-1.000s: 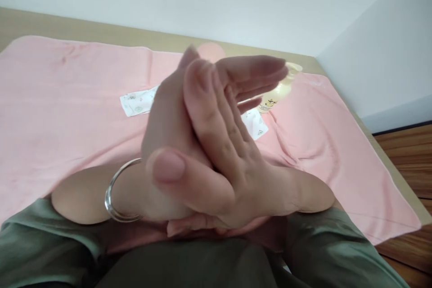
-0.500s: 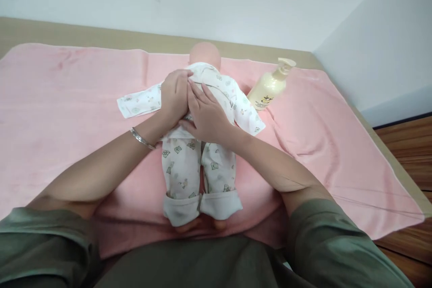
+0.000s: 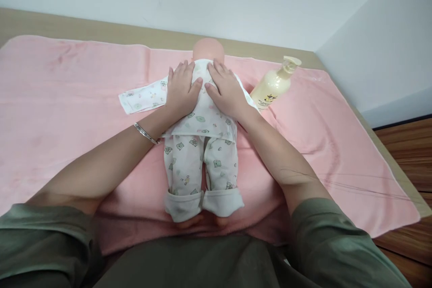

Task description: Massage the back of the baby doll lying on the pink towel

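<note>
Two hands are lying on a doll (image 3: 204, 108) in the head view, the left hand (image 3: 184, 90) covering one side of its upper body and the right hand (image 3: 227, 90) covering the other. Both palms are facing down on the shirt (image 3: 199, 121); the fingers are pointing toward the doll's head (image 3: 208, 49), and the thumbs are angling inward with a strip of cloth showing between them. Neither hand is closing around anything; both are staying flat, the fingers stretched out. A bangle (image 3: 145, 133) is circling the left wrist.

The doll is lying lengthwise on a pink towel (image 3: 84, 94), its head pointing toward the wall (image 3: 236, 0) and its legs toward the person. One sleeve (image 3: 143, 97) is stretching out to the left; the other is mostly hiding behind the right hand and forearm. Patterned trousers (image 3: 221, 162) are covering the legs, their cuffs (image 3: 222, 202) folding back near the feet. On the right, a yellow pump bottle (image 3: 272, 85) is standing on the towel, slanting in this view. The towel is covering much of the table (image 3: 101, 28).
</note>
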The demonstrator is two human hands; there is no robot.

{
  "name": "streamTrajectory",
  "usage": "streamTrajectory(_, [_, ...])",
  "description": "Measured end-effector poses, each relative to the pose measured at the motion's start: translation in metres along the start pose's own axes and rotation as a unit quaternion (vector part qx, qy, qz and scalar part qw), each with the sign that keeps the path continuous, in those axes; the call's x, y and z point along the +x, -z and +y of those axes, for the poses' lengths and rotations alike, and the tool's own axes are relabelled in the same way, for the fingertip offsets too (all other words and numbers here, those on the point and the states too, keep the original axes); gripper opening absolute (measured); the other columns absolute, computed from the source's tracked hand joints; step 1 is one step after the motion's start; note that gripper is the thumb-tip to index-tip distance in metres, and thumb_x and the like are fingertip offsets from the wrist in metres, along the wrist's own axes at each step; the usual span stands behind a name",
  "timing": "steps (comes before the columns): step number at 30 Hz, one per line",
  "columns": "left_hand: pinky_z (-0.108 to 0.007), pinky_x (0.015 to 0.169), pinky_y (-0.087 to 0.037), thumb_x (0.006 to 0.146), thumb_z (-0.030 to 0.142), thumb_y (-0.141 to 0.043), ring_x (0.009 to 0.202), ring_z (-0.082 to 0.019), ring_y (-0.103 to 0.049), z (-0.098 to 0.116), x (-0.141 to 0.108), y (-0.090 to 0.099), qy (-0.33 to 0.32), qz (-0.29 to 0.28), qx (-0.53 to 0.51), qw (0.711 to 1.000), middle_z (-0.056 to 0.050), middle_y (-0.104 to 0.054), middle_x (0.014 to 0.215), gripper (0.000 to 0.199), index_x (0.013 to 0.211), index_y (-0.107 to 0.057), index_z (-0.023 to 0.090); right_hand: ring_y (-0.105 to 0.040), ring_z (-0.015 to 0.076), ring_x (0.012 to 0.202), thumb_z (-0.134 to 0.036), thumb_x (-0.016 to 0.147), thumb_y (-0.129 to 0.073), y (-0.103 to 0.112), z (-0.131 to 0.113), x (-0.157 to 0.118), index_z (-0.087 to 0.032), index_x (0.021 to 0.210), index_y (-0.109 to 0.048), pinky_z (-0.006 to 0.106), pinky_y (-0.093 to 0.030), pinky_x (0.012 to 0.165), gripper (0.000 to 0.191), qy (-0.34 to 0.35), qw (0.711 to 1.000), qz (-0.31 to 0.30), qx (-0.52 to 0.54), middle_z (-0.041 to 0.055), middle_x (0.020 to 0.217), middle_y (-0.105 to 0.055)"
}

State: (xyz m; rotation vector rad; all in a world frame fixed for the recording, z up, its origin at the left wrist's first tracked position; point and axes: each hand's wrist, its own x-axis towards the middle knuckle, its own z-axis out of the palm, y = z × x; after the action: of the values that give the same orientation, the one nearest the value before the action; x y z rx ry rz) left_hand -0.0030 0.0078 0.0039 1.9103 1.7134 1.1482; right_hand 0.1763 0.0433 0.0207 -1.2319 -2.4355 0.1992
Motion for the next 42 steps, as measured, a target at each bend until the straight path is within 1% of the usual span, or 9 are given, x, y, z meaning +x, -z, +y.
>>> streamTrajectory(4, [-0.052, 0.142, -0.010, 0.095, 0.059, -0.034, 0.161, -0.029, -0.037, -0.001, -0.001, 0.002, 0.007, -0.008, -0.001, 1.000, -0.009, -0.050, 0.168, 0.074, 0.154, -0.051, 0.017, -0.028, 0.0408, 0.168, -0.040, 0.108, -0.033, -0.008, -0.039, -0.023, 0.001, 0.166, -0.035, 0.065, -0.023, 0.141, 0.071, -0.072, 0.996, 0.030, -0.036, 0.0262, 0.175, -0.032])
streamTrajectory(9, [-0.048, 0.141, -0.015, 0.093, 0.065, -0.022, 0.154, -0.022, -0.040, -0.002, 0.001, 0.000, 0.015, 0.000, -0.003, 1.000, -0.001, -0.056, 0.162, 0.080, 0.148, -0.053, 0.017, -0.021, 0.0396, 0.171, -0.029, 0.103, -0.035, -0.013, -0.073, -0.045, -0.009, 0.166, -0.041, 0.069, -0.015, 0.142, 0.066, -0.002, 0.999, 0.033, -0.020, 0.0171, 0.177, -0.034])
streamTrajectory(14, [-0.047, 0.138, -0.020, 0.096, 0.050, -0.028, 0.149, -0.022, -0.046, -0.002, 0.001, 0.000, 0.002, 0.005, -0.001, 1.000, -0.002, -0.061, 0.156, 0.065, 0.145, -0.056, 0.019, -0.022, 0.0318, 0.172, -0.038, 0.105, -0.039, -0.005, -0.032, -0.016, -0.020, 0.165, -0.045, 0.066, -0.010, 0.144, 0.063, 0.057, 0.998, -0.032, 0.007, 0.0067, 0.179, -0.034])
streamTrajectory(18, [-0.049, 0.138, -0.025, 0.096, 0.047, -0.038, 0.152, -0.030, -0.050, -0.006, 0.002, -0.001, -0.017, 0.021, -0.007, 1.000, -0.011, -0.063, 0.155, 0.057, 0.142, -0.062, 0.022, -0.018, 0.0337, 0.172, -0.053, 0.109, -0.035, 0.003, -0.002, 0.003, -0.025, 0.168, -0.038, 0.071, -0.012, 0.140, 0.065, 0.027, 0.998, -0.046, 0.020, 0.0054, 0.182, -0.024])
streamTrajectory(23, [-0.050, 0.137, -0.030, 0.098, 0.056, -0.042, 0.153, -0.032, -0.050, -0.019, 0.006, -0.011, -0.029, 0.050, -0.033, 0.998, -0.007, -0.065, 0.152, 0.052, 0.136, -0.064, 0.029, -0.017, 0.0374, 0.172, -0.043, 0.109, -0.034, 0.002, -0.031, -0.011, -0.004, 0.172, -0.023, 0.064, -0.016, 0.141, 0.074, -0.101, 0.994, -0.035, -0.028, 0.0219, 0.181, -0.019])
streamTrajectory(29, [-0.053, 0.133, -0.034, 0.091, 0.050, -0.039, 0.142, -0.029, -0.056, -0.013, 0.006, -0.009, -0.016, 0.063, -0.020, 0.998, -0.007, -0.071, 0.144, 0.059, 0.134, -0.067, 0.022, -0.014, 0.0416, 0.172, -0.039, 0.108, -0.037, -0.002, -0.065, -0.031, -0.008, 0.171, -0.028, 0.069, -0.020, 0.139, 0.070, -0.095, 0.994, -0.020, -0.050, 0.0201, 0.181, -0.020])
streamTrajectory(33, [-0.051, 0.123, -0.046, 0.088, 0.036, -0.043, 0.132, -0.028, -0.064, 0.004, 0.006, 0.001, 0.042, 0.050, -0.041, 0.997, -0.009, -0.074, 0.138, 0.051, 0.129, -0.070, 0.020, -0.015, 0.0368, 0.173, -0.031, 0.107, -0.035, 0.005, -0.050, -0.019, -0.017, 0.170, -0.034, 0.067, -0.013, 0.141, 0.065, -0.019, 0.997, -0.054, -0.060, 0.0109, 0.182, -0.023])
streamTrajectory(36, [-0.052, 0.117, -0.050, 0.092, 0.027, -0.045, 0.126, -0.030, -0.066, 0.012, 0.008, 0.005, 0.075, 0.047, -0.047, 0.995, -0.010, -0.076, 0.130, 0.036, 0.116, -0.072, 0.022, -0.017, 0.0341, 0.172, -0.040, 0.109, -0.036, 0.008, -0.026, -0.002, -0.023, 0.169, -0.037, 0.068, -0.010, 0.141, 0.062, 0.036, 0.995, -0.075, -0.047, 0.0065, 0.182, -0.026])
streamTrajectory(42, [-0.059, 0.122, -0.044, 0.096, 0.033, -0.052, 0.129, -0.037, -0.064, 0.008, 0.009, -0.003, 0.050, 0.067, -0.036, 0.996, -0.011, -0.074, 0.125, 0.023, 0.110, -0.069, 0.027, -0.027, 0.0368, 0.169, -0.058, 0.111, -0.029, 0.000, -0.005, 0.005, -0.016, 0.168, -0.036, 0.067, -0.022, 0.138, 0.071, -0.035, 0.999, -0.007, -0.039, 0.0168, 0.178, -0.032])
